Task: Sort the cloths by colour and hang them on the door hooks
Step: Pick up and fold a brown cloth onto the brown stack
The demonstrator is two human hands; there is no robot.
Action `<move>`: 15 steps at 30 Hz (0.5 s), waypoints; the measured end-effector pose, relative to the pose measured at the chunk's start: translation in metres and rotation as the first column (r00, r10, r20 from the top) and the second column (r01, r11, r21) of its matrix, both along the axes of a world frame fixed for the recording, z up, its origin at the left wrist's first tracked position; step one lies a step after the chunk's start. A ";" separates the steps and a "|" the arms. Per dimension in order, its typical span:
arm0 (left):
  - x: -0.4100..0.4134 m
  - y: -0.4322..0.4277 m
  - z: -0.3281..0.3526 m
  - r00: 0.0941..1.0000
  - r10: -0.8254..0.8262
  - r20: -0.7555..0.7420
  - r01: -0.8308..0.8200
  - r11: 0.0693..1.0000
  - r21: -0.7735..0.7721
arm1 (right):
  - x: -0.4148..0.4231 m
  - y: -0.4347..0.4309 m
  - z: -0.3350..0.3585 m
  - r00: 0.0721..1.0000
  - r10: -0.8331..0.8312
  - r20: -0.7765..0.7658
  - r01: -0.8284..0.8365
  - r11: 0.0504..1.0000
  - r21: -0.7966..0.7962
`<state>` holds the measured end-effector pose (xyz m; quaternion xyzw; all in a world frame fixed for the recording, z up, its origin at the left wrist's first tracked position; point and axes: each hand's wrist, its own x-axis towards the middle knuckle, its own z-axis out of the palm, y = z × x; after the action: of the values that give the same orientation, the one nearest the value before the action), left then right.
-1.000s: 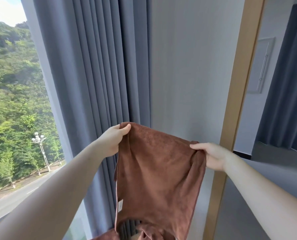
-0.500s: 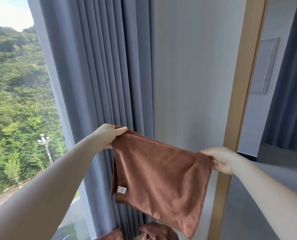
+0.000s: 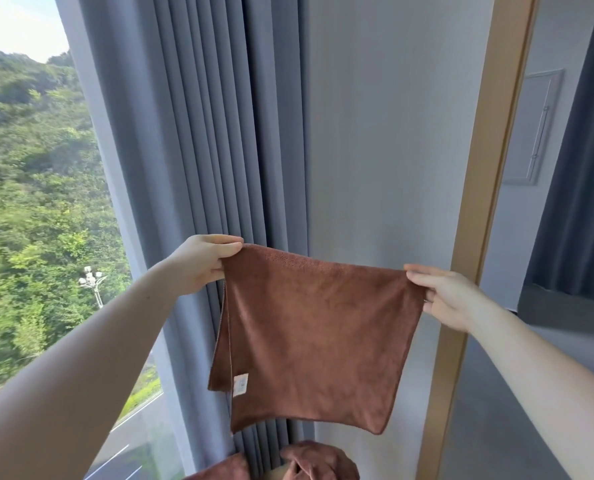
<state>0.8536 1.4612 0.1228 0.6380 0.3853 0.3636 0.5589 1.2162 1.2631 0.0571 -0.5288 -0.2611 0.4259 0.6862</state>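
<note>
Brown cloth (image 3: 316,337) hangs btwn hands, L hand (image 3: 202,265) & R hand (image 3: 444,296) pinching top corners

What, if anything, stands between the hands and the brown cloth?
Nothing visible. The left hand and right hand pinch the top corners of the cloth. No hooks are in view, so that path cannot be judged.
</note>
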 end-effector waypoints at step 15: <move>-0.008 -0.002 0.011 1.000 -0.022 0.001 0.021 0.992 0.123 | 0.020 -0.013 0.045 0.865 -0.029 0.501 0.047 0.999 -0.022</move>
<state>0.8452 1.4592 0.1341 0.6749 0.3544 0.3815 0.5228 1.2360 1.2505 0.1025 -0.6377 -0.4125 0.2650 0.5942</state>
